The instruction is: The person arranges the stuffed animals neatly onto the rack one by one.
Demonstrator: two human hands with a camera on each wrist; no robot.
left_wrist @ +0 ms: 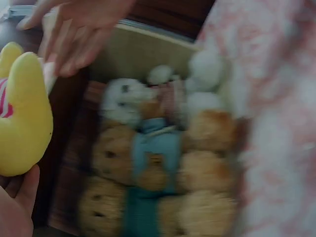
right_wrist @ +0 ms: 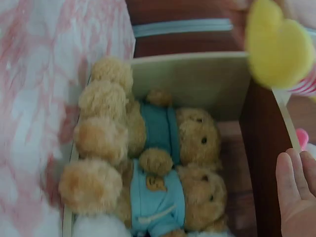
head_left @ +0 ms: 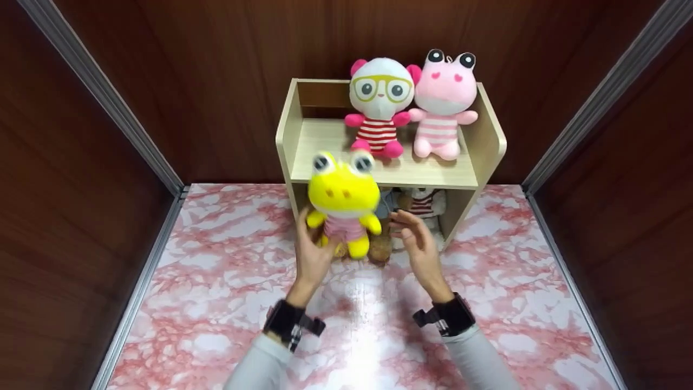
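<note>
A yellow frog plush (head_left: 344,189) in a pink striped outfit is held up in front of the wooden shelf unit (head_left: 390,173). My left hand (head_left: 314,252) grips it low on its left side, thumb across the front. To the right of the plush, my right hand (head_left: 419,252) is held apart from it, fingers extended and nothing in them. On the upper shelf sit a panda plush (head_left: 379,108) with yellow glasses and a pink frog plush (head_left: 445,103). Down in the lower compartment are a brown bear in light blue (right_wrist: 158,197), a brown bear in teal (right_wrist: 160,128) and a white plush (left_wrist: 123,101).
Side panels rise at both ends of the upper shelf, and bare shelf surface shows left of the panda. Brown wood-grain walls (head_left: 238,97) with metal corner strips enclose the space. Pink-and-white marbled flooring (head_left: 216,303) spreads around the unit.
</note>
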